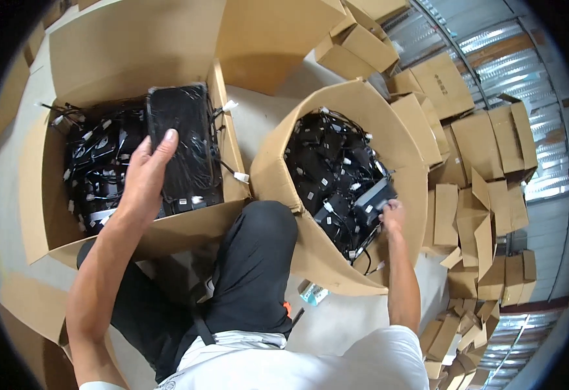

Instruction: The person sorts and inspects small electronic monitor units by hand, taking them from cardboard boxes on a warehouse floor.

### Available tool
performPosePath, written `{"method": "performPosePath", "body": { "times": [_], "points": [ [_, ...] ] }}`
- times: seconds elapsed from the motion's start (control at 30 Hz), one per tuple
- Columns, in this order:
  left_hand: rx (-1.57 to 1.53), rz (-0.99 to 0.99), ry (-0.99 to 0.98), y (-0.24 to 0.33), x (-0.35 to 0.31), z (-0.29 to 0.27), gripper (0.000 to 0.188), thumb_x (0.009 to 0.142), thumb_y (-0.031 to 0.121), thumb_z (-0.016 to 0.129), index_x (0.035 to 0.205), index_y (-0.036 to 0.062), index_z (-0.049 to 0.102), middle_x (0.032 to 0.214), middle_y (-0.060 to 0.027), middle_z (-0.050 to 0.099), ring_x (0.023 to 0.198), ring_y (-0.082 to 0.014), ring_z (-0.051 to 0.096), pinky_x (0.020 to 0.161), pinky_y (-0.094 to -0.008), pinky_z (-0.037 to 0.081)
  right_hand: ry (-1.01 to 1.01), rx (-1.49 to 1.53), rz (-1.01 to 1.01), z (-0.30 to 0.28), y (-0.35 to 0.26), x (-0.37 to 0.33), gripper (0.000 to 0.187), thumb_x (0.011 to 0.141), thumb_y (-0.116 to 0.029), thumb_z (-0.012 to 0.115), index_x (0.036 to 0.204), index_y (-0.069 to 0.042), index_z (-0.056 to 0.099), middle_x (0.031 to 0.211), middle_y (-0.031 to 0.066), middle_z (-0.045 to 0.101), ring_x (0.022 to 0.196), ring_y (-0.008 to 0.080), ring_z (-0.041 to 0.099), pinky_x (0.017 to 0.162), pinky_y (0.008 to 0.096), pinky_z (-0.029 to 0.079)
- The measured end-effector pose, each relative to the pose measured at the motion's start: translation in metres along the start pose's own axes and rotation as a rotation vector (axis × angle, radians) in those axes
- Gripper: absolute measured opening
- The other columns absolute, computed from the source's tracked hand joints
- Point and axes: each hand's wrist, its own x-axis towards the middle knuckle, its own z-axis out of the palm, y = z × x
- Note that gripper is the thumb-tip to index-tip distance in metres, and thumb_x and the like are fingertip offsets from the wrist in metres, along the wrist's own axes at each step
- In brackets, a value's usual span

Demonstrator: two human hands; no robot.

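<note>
My left hand (146, 172) is at the left edge of a long black plastic-wrapped pack (184, 130) lying on top of the load in the left cardboard box (31, 182). Its thumb rests on the pack's face, while the other fingers curl at the edge and are partly hidden. Over in the right cardboard box (275, 162), my right hand (393, 216) grips the end of a dark rectangular module (373, 198). Around that module lie several black units (323, 146) with thin cables and white connectors. More black wired parts (102, 149) fill the left box.
Brown cardboard boxes (483, 149) are piled along the right side, near a corrugated metal wall (531, 84). A small blue-and-white packet (314, 294) lies on the floor by my knee. Tall flaps (135, 45) stand up behind the left box.
</note>
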Motion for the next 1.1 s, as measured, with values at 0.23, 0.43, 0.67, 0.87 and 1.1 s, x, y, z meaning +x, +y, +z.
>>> {"method": "performPosePath", "body": {
  "times": [0.23, 0.43, 0.67, 0.87, 1.1],
  "points": [
    [0.017, -0.099, 0.084, -0.037, 0.022, -0.029, 0.058, 0.101, 0.045, 0.060, 0.134, -0.0018, 0.053, 0.123, -0.0119, 0.065, 0.112, -0.0187, 0.062, 0.100, -0.0357, 0.048, -0.215, 0.379, -0.381, 0.006, -0.237, -0.067, 0.034, 0.096, -0.008, 0.064, 0.126, 0.007, 0.057, 0.108, 0.0110, 0.065, 0.080, 0.0136, 0.065, 0.068, 0.0269, 0.059],
    [-0.296, -0.153, -0.188, -0.018, 0.014, -0.005, 0.054, 0.103, 0.051, 0.050, 0.127, 0.0040, 0.060, 0.113, -0.0095, 0.070, 0.099, -0.0214, 0.069, 0.089, -0.0389, 0.057, -0.640, 0.393, -0.746, 0.082, -0.363, -0.190, 0.027, 0.094, -0.008, 0.067, 0.117, 0.005, 0.063, 0.098, 0.0066, 0.066, 0.077, 0.0093, 0.062, 0.068, 0.0249, 0.054],
    [-0.315, 0.073, -0.158, 0.021, 0.000, -0.037, 0.048, 0.093, 0.032, 0.074, 0.126, 0.0029, 0.055, 0.107, -0.0071, 0.067, 0.093, -0.0161, 0.067, 0.080, -0.0340, 0.059, -0.821, 0.327, -0.940, 0.171, -0.417, -0.265, 0.033, 0.093, -0.011, 0.068, 0.120, 0.007, 0.062, 0.100, 0.0103, 0.068, 0.081, 0.0122, 0.065, 0.071, 0.0278, 0.055],
    [-0.473, 0.167, -0.175, 0.050, 0.001, -0.072, 0.046, 0.096, 0.035, 0.068, 0.127, 0.0039, 0.056, 0.109, -0.0086, 0.068, 0.096, -0.0194, 0.070, 0.085, -0.0365, 0.060, -0.216, 0.339, -1.574, 0.174, -0.427, -0.301, 0.024, 0.090, -0.010, 0.071, 0.110, 0.003, 0.066, 0.112, 0.0195, 0.065, 0.103, 0.0366, 0.064, 0.090, 0.0420, 0.052],
    [-0.489, 0.236, -0.218, 0.051, 0.015, -0.085, 0.049, 0.103, 0.039, 0.054, 0.137, 0.0045, 0.050, 0.125, -0.0114, 0.065, 0.112, -0.0218, 0.067, 0.099, -0.0394, 0.056, -0.187, -0.036, -1.963, 0.227, -0.415, -0.302, 0.072, 0.074, -0.026, 0.083, 0.136, -0.002, 0.055, 0.139, 0.0172, 0.053, 0.124, 0.0348, 0.053, 0.107, 0.0497, 0.044]
  ]
}}
